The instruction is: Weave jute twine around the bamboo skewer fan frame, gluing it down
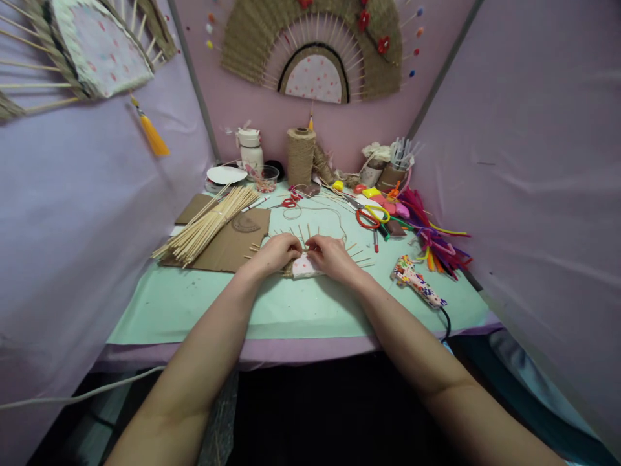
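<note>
A half-round fan piece lies flat at the front middle of the table, its white base dotted with pink (306, 266) and thin wooden sticks (361, 254) radiating from it. My left hand (280, 252) is closed in a pinch over its upper left part; what the fingertips hold is hidden. Close beside it, my right hand (332, 255) pinches at the top middle of the piece. A strand of twine (342, 225) loops across the table and runs down to my right hand, where the fingers cover its end.
Left are a bundle of wooden sticks (213, 223) and cardboard (259, 236). Behind stand a twine spool (301, 157), a white bottle (251, 152) and a clear tub (266, 180). Right are scissors (369, 217), pipe cleaners (439, 243) and a patterned glue gun (417, 283) with a black cord.
</note>
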